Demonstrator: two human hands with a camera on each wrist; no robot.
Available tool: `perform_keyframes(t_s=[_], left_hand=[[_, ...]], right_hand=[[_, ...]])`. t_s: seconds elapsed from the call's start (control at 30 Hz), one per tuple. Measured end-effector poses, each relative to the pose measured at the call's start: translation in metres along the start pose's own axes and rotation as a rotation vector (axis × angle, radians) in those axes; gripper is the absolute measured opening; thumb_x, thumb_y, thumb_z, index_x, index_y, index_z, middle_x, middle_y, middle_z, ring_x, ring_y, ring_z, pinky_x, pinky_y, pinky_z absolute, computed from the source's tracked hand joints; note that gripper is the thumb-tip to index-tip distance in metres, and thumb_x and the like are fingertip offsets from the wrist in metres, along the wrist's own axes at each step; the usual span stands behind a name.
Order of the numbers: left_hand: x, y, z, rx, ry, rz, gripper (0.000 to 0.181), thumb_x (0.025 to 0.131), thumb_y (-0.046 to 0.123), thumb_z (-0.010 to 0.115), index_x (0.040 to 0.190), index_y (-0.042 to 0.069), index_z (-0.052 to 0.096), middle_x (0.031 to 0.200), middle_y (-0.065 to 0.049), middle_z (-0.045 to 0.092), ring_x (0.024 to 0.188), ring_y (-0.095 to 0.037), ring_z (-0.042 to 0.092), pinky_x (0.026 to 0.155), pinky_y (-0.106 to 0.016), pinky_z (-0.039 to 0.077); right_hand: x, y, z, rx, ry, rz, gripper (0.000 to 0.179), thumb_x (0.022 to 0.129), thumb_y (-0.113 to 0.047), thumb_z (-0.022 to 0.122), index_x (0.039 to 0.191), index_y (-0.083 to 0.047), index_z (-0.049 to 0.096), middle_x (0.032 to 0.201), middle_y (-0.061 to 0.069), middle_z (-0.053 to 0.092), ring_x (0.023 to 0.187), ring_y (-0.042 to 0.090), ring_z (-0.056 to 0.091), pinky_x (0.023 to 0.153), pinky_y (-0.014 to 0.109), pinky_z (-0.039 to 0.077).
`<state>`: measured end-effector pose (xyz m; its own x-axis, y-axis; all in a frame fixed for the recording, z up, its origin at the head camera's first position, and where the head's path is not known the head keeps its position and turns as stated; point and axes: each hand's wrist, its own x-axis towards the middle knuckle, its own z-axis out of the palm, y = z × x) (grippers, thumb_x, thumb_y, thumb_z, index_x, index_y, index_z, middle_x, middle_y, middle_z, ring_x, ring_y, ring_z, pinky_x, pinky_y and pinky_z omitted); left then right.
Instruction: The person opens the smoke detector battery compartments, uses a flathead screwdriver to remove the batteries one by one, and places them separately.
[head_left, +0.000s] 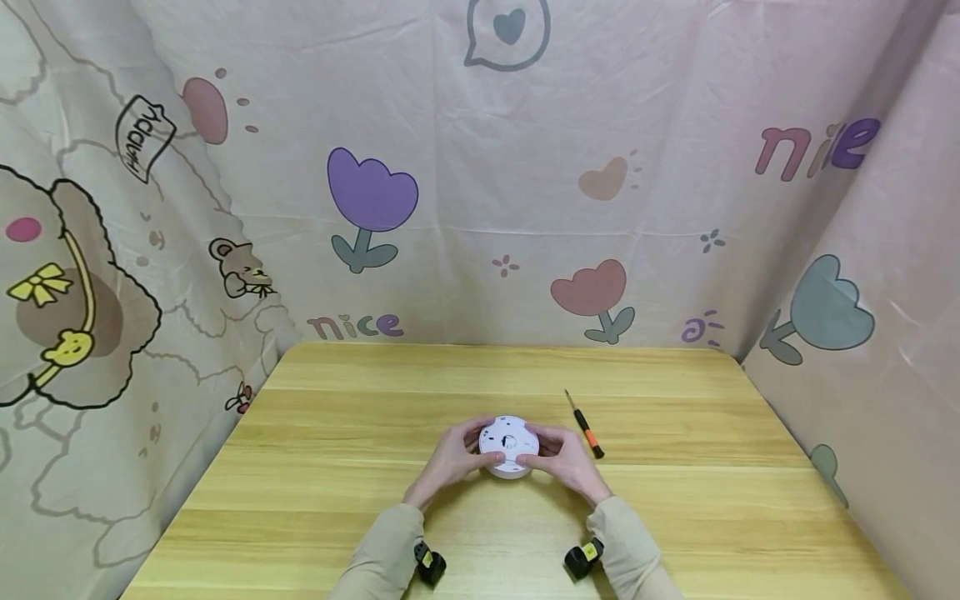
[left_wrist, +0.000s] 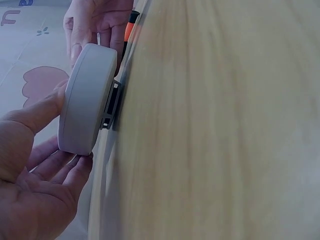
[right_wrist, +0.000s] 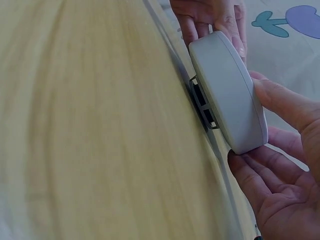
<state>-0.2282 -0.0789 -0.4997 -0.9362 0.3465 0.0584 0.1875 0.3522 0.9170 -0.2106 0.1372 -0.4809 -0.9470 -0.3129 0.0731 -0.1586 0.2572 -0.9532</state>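
Wooden table (head_left: 322, 425); white disc (head_left: 508, 446) between hands (head_left: 454, 454) (head_left: 567, 458)

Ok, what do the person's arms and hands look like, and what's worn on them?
The left sleeve and right sleeve are long and beige. The left hand and right hand are bare, no gloves visible. At each cuff sits a small black boxy device, left device and right device, each with yellow markings.

I've got a screwdriver (head_left: 587, 427) lying just beside the right grip (head_left: 566, 458), wooden tabletop (head_left: 322, 425) beneath; beyond that grip I see patterned cloth (head_left: 487, 158) hanging, purple tulip (head_left: 372, 197) printed off left.
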Motion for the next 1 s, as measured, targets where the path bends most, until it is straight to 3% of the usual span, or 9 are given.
perform_keyframes(t_s=[0.6, 0.83, 1.0], left_hand=[[0.001, 0.001, 0.001, -0.009, -0.003, -0.017, 0.068, 0.07, 0.03, 0.073, 0.129, 0.009, 0.045, 0.133, -0.012, 0.047, 0.122, -0.027, 0.046, 0.102, -0.038, 0.04], [0.001, -0.001, 0.002, 0.011, -0.002, -0.001, 0.068, 0.071, 0.03, 0.073, 0.129, 0.009, 0.045, 0.133, -0.011, 0.048, 0.121, -0.027, 0.047, 0.102, -0.038, 0.04], [0.0, -0.001, 0.001, 0.016, 0.004, 0.001, 0.066, 0.071, 0.03, 0.072, 0.128, 0.011, 0.046, 0.132, -0.011, 0.049, 0.121, -0.027, 0.047, 0.101, -0.037, 0.041]], right_hand=[[0.004, 0.011, -0.001, 0.008, 0.004, -0.011, 0.059, 0.071, -0.014, 0.073, 0.121, 0.007, 0.05, 0.121, 0.025, 0.054, 0.108, 0.034, 0.056, 0.09, 0.032, 0.049], [0.008, 0.028, 0.001, -0.115, 0.036, -0.032, 0.064, 0.068, -0.029, 0.075, 0.121, -0.002, 0.053, 0.12, 0.018, 0.057, 0.105, 0.026, 0.059, 0.086, 0.024, 0.051], [0.001, 0.007, 0.001, -0.167, 0.002, -0.059, 0.062, 0.074, -0.026, 0.071, 0.124, 0.002, 0.048, 0.122, 0.023, 0.053, 0.108, 0.03, 0.057, 0.088, 0.031, 0.05]])
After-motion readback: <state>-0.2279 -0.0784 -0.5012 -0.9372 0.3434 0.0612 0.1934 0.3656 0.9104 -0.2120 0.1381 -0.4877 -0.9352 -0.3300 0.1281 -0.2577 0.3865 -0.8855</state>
